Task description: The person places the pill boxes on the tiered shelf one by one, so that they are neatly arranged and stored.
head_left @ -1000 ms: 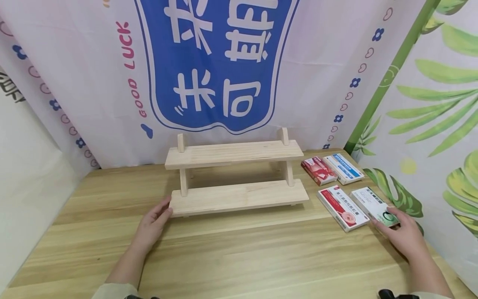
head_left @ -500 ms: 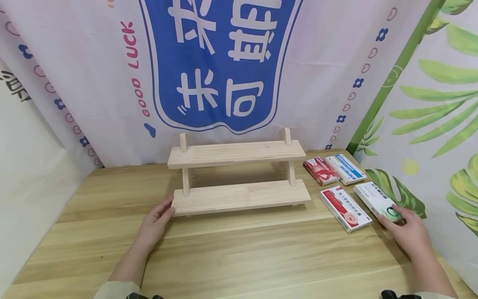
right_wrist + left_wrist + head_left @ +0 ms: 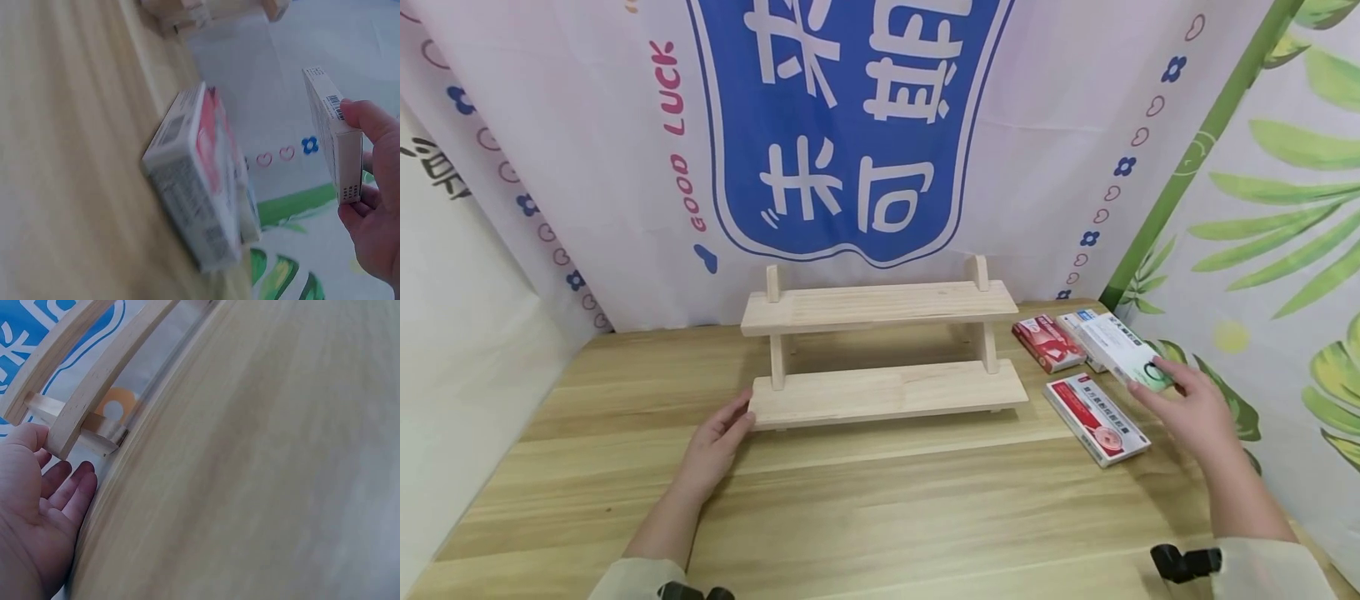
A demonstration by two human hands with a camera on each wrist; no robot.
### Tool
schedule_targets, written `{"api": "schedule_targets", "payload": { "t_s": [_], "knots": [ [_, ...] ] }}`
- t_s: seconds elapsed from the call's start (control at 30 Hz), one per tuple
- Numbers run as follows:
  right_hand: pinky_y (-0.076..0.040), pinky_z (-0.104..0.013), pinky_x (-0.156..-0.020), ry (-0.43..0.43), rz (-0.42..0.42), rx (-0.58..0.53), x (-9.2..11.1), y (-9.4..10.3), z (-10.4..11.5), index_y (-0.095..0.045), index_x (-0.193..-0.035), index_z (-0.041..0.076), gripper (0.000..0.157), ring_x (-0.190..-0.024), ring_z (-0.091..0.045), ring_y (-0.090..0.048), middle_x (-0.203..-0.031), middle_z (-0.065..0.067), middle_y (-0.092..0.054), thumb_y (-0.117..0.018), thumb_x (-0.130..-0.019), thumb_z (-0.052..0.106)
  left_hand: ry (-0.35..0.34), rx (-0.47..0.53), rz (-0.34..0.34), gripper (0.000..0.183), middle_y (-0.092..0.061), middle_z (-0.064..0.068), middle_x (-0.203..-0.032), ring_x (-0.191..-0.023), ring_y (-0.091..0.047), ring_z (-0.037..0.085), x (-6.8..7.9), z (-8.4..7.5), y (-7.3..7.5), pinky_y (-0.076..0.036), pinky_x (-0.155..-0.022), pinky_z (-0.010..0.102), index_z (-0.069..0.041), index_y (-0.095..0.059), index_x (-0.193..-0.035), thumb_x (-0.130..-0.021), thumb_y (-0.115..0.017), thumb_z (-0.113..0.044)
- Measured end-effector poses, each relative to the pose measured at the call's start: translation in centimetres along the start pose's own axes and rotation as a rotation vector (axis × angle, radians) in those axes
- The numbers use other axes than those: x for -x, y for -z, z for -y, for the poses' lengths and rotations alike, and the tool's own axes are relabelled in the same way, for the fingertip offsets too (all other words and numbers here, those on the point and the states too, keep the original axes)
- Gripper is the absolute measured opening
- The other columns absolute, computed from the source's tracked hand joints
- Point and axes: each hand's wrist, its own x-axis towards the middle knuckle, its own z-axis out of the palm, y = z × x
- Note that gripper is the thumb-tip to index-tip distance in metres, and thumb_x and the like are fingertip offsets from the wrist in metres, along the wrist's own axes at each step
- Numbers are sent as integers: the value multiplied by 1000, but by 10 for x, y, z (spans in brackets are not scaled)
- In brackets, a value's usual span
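Observation:
A two-tier wooden display shelf (image 3: 887, 392) stands on the table. My left hand (image 3: 718, 442) is at the left end of its lower board; in the left wrist view the thumb touches the board end and the other fingers are loosely bent. My right hand (image 3: 1195, 408) pinches a white and green medicine box (image 3: 1123, 346) by its near end. In the right wrist view this box (image 3: 334, 134) is clear of the table. In the head view it partly covers a blue and white box (image 3: 1086, 317). A red box (image 3: 1049, 342) and a red and white box (image 3: 1097, 419) lie nearby.
The wooden table (image 3: 880, 517) extends in front of the shelf. A white curtain with a blue emblem (image 3: 850, 125) hangs close behind it. A leaf-print cloth (image 3: 1292, 250) borders the table on the right.
My right hand has lifted the white and green box from beside the red and white one and moved it away from me, over the blue and white box. My left hand stays at the shelf.

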Motion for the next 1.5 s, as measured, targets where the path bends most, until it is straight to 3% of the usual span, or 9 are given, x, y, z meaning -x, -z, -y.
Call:
{"api": "schedule_targets", "payload": {
  "t_s": [0.23, 0.7, 0.77, 0.97, 1.03, 1.27, 1.5],
  "knots": [
    [-37, -68, -104, 106, -1, -97, -17, 5, 47, -37, -148, 0, 76, -130, -55, -38, -151, -34, -32, -61, -94, 46, 13, 28, 7, 57, -32, 13, -159, -148, -29, 30, 0, -3, -1, -28, -120, 44, -9, -37, -151, -103, -48, -37],
    [-28, -73, -108, 174, 114, -135, -35, -12, 125, -36, -152, 11, 79, -141, -50, -26, -158, -23, -26, -64, -90, 53, 8, 28, 2, 55, -33, 11, -159, -147, -30, 28, 0, 0, -2, -27, -119, 41, -9, -37, -151, -103, -48, -35],
    [-29, -69, -111, 192, 129, -160, -36, -17, 134, -38, -151, 11, 79, -142, -48, -28, -158, -21, -27, -65, -89, 52, 7, 34, 0, 55, -33, 11, -158, -147, -30, 27, 0, 0, -2, -29, -119, 36, -9, -38, -150, -103, -49, -34],
    [-33, -58, -116, 245, 174, -214, -42, -40, 160, -42, -149, 12, 75, -141, -42, -34, -156, -19, -33, -69, -89, 47, 14, 27, 0, 55, -33, 12, -159, -146, -31, 27, 2, -1, -2, -30, -119, 36, -9, -37, -151, -103, -48, -36],
    [-34, -57, -116, 255, 190, -225, -44, -48, 169, -43, -148, 12, 73, -140, -42, -36, -155, -19, -35, -70, -88, 45, 15, 25, -1, 56, -33, 13, -158, -146, -31, 28, 2, -1, -1, -28, -119, 41, -9, -37, -151, -103, -48, -37],
    [-33, -52, -118, 315, 241, -276, -49, -71, 204, -47, -146, 11, 70, -141, -38, -36, -156, -14, -36, -74, -86, 36, 13, 31, 2, 57, -33, 12, -159, -147, -30, 29, 2, 0, 0, -28, -119, 41, -10, -37, -151, -103, -48, -38],
    [-35, -49, -118, 363, 264, -257, -50, -95, 234, -52, -142, 10, 66, -141, -34, -37, -153, -12, -41, -75, -84, 34, -1, 24, 7, 57, -33, 11, -159, -147, -29, 27, 3, -1, 0, -27, -119, 41, -10, -37, -151, -103, -48, -39]
  ]
}}
